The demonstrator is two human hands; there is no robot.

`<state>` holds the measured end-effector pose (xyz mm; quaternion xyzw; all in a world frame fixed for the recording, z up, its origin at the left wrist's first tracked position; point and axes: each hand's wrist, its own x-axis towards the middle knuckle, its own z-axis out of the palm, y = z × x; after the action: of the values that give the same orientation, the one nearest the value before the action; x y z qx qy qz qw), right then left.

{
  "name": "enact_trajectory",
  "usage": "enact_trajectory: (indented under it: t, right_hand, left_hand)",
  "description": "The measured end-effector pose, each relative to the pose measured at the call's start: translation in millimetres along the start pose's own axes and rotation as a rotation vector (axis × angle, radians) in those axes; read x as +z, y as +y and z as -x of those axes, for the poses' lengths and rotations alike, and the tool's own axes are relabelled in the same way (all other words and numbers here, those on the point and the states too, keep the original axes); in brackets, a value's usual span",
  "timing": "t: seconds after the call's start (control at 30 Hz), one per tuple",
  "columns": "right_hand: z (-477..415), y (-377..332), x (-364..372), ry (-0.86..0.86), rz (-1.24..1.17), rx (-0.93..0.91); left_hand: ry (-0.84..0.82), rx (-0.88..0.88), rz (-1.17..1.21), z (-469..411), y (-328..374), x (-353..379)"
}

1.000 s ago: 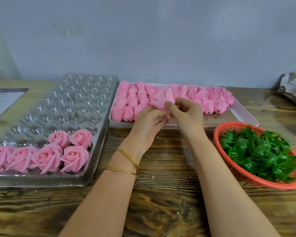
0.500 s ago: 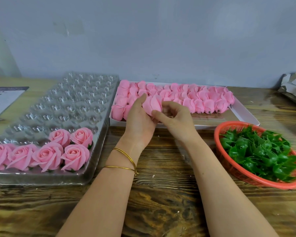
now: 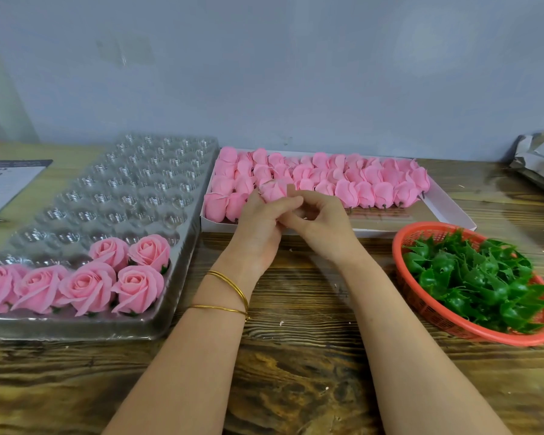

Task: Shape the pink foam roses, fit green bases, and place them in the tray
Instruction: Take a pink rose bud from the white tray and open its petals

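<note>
left hand (image 3: pixel 258 229) and right hand (image 3: pixel 322 222) touching, just in front of the white box (image 3: pixel 446 211), fingers of both curled round one pink rose bud (image 3: pixel 274 189), clear tray (image 3: pixel 123 196) left of the box with six open roses (image 3: pixel 85 287), red basket (image 3: pixel 397 252) of green bases (image 3: pixel 478 277) right of the box

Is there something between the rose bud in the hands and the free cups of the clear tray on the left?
Nothing visible does. The left hand and right hand hold the rose bud; the clear tray lies to its left, and finished roses fill only near cups.
</note>
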<state>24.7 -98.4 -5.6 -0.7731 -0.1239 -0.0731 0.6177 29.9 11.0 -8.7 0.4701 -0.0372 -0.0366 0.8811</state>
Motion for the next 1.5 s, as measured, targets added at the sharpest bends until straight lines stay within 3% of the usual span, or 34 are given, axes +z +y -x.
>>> enact_trajectory:
  t: [0.2,0.53,0.97,1.2,1.5]
  right_hand:
    - [3,-7,-5,-0.146,-0.133,0.024]
    - [5,-6,-7,-0.127,-0.018,0.104]
    - [1,-9,-9,0.058,-0.213,0.109]
    - [2,-9,-4,0.085,-0.142,0.094]
    - [2,-11,-3,0.037,-0.119,0.100]
  left_hand:
    - [0.040,0.050,-0.166,-2,-4,-6]
    - [0.131,0.133,-0.413,-3,-11,-6]
    - [0.186,0.313,-0.671,1,-11,-4]
    - [0.084,0.331,-0.690,5,-14,0]
    - [0.128,0.367,-0.726,6,-15,0]
